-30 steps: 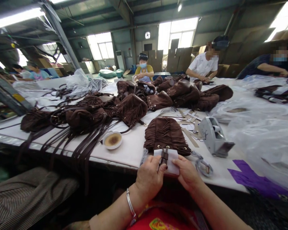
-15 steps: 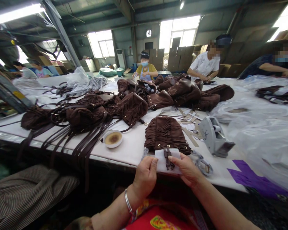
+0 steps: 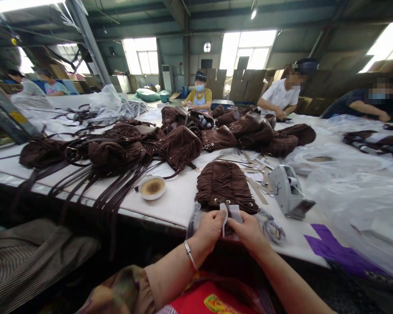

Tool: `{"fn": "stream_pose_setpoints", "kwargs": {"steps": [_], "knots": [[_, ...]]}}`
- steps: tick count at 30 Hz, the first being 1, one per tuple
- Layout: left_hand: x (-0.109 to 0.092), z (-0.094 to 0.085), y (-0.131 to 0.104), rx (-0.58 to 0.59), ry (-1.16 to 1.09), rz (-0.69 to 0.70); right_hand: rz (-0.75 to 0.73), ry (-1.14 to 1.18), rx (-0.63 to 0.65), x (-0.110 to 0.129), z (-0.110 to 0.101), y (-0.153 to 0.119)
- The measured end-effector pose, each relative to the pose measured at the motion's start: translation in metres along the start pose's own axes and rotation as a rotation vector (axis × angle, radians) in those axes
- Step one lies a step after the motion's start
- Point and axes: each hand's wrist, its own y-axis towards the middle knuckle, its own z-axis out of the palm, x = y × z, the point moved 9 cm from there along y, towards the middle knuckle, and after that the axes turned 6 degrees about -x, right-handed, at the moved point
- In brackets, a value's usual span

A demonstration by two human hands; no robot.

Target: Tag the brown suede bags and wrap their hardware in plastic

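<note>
A brown fringed bag [image 3: 224, 183] lies at the table's front edge, its row of gold eyelets turned toward me. My left hand [image 3: 211, 229] is closed on one side of a white sheet [image 3: 224, 213], which folds up between my hands. My right hand [image 3: 250, 231] pinches the sheet's other side, with the bag's dark drawstring ends at its thumb. Most of those cord ends are hidden by the sheet and my fingers. Beside the bag's right corner, near my right hand, sits a clear plastic bundle [image 3: 275, 231].
A grey tape dispenser [image 3: 290, 192] stands right of the bag, near purple material [image 3: 343, 250] and clear plastic bags [image 3: 373, 205]. Left are a shallow white dish [image 3: 152, 188] and piled brown bags [image 3: 118, 152] with hanging straps. Cardboard scraps [image 3: 258, 174] lie behind. Several co-workers sit around the table.
My left hand has moved right and upward, closer to my right hand. The white sheet, flat under the cord ends before, is now folded up around them.
</note>
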Motion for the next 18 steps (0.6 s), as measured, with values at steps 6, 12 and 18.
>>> {"fn": "stream_pose_setpoints", "kwargs": {"steps": [6,12,18], "knots": [[-0.017,-0.008,0.002,-0.140,0.305,0.181,-0.208,-0.203,-0.066,0.022,0.003,-0.011],[-0.030,-0.015,-0.003,-0.126,0.407,0.266,-0.065,0.128,0.137,0.002,0.019,-0.013],[-0.024,-0.012,0.000,-0.116,0.469,0.323,0.183,0.457,0.182,-0.017,0.031,-0.019]]}}
